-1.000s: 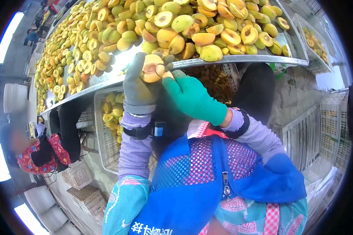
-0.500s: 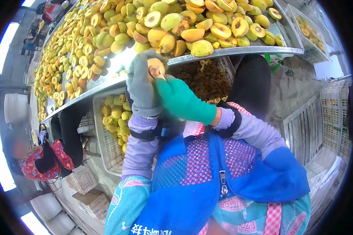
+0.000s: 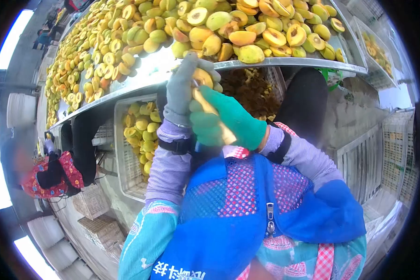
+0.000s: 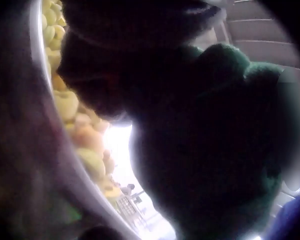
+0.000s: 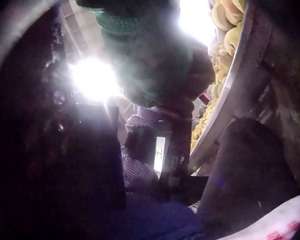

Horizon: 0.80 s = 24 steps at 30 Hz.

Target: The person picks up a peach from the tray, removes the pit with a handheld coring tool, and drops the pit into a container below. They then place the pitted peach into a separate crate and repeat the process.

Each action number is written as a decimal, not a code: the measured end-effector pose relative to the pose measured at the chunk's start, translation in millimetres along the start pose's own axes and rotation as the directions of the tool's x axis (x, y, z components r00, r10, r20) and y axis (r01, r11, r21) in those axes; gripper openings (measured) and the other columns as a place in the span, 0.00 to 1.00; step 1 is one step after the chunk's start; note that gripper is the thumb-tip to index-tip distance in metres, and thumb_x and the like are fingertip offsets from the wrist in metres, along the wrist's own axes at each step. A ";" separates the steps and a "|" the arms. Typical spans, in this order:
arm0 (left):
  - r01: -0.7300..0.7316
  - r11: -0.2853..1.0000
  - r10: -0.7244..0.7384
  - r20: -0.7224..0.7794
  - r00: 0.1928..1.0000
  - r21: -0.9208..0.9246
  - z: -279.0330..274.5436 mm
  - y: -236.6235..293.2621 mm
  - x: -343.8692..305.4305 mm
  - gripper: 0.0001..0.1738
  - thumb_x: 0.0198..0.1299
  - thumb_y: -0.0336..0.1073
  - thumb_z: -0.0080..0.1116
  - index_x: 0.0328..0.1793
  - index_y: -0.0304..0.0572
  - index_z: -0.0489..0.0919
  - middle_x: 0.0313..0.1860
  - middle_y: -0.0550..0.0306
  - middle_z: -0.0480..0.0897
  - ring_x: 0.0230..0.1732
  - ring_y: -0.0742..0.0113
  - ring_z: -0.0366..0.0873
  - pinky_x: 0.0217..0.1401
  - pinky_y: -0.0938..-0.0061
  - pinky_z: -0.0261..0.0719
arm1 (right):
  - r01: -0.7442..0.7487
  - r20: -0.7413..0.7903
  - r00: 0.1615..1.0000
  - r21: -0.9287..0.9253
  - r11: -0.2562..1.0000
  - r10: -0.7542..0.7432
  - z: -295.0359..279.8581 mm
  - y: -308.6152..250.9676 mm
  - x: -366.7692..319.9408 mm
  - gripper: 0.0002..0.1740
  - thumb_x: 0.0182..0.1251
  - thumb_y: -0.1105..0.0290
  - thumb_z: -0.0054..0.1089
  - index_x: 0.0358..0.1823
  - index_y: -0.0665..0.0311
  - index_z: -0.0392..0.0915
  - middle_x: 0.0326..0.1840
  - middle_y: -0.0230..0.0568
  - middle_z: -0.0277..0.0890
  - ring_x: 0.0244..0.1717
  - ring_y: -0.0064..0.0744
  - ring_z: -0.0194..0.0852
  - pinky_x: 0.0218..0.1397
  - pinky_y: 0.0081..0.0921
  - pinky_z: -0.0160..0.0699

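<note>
In the head view, my left hand [image 3: 179, 91], in a grey glove, holds a halved peach [image 3: 203, 77] just below the metal table's front edge. My right hand [image 3: 235, 116], in a green glove, grips a pitting tool by its pale wooden handle [image 3: 227, 134]. The tool's upper end meets the cut face of the peach, and its metal tip is mostly hidden there. In the left wrist view, the green glove [image 4: 225, 62] shows beside the dark left glove. The right wrist view has the green glove [image 5: 145, 60] against glare.
Halved peaches [image 3: 210, 44] heap the metal table [image 3: 149, 70]. Below it stand a crate of peach halves [image 3: 119, 140] and a container of brown scraps [image 3: 247, 93]. Another person [image 3: 56, 179] sits at left. Pale crates [image 3: 394, 144] stand at right.
The peach half has turned, so its cut face shows less. My right hand has rolled and shifted, bringing the tool's long wooden handle into view. Both hands still hold their things.
</note>
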<state>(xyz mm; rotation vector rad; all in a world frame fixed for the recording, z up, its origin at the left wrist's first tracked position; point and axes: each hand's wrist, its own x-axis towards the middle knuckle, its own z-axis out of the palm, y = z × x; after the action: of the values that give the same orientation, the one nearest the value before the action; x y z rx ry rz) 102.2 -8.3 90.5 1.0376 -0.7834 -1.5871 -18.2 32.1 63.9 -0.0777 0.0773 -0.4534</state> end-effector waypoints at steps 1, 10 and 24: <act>0.024 0.999 -0.025 0.022 0.999 0.036 -3.5 3.4 -4.1 0.25 0.66 0.55 0.49 0.42 0.37 0.75 0.28 0.47 0.80 0.26 0.58 0.80 0.25 0.69 0.80 | -0.059 0.084 0.995 0.102 0.993 0.050 2.0 -0.9 -0.9 0.22 0.72 0.43 0.41 0.36 0.54 0.70 0.16 0.25 0.57 0.13 0.23 0.53 0.18 0.25 0.57; 0.050 0.612 0.337 -0.316 0.887 0.789 -139.6 32.5 -61.4 0.20 0.59 0.50 0.54 0.39 0.39 0.81 0.30 0.53 0.83 0.35 0.65 0.82 0.40 0.71 0.79 | -0.057 -0.150 0.987 0.025 0.998 0.060 -13.0 -8.5 -29.2 0.16 0.72 0.48 0.46 0.39 0.52 0.69 0.18 0.22 0.58 0.14 0.19 0.53 0.15 0.20 0.55; 0.146 0.177 -0.006 -0.148 0.989 0.973 -74.4 62.2 116.2 0.28 0.46 0.46 0.68 0.52 0.37 0.79 0.45 0.52 0.83 0.45 0.58 0.82 0.46 0.68 0.81 | 0.044 -0.580 0.765 -0.387 0.921 -0.280 -10.8 -34.4 -48.9 0.19 0.70 0.46 0.49 0.38 0.55 0.72 0.22 0.26 0.68 0.18 0.22 0.64 0.20 0.21 0.66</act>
<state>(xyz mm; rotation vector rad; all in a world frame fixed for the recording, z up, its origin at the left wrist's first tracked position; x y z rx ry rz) 184.7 -135.1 87.4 2.1071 -1.8358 -0.8827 -77.9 22.2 59.1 -0.2892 0.8281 -0.6268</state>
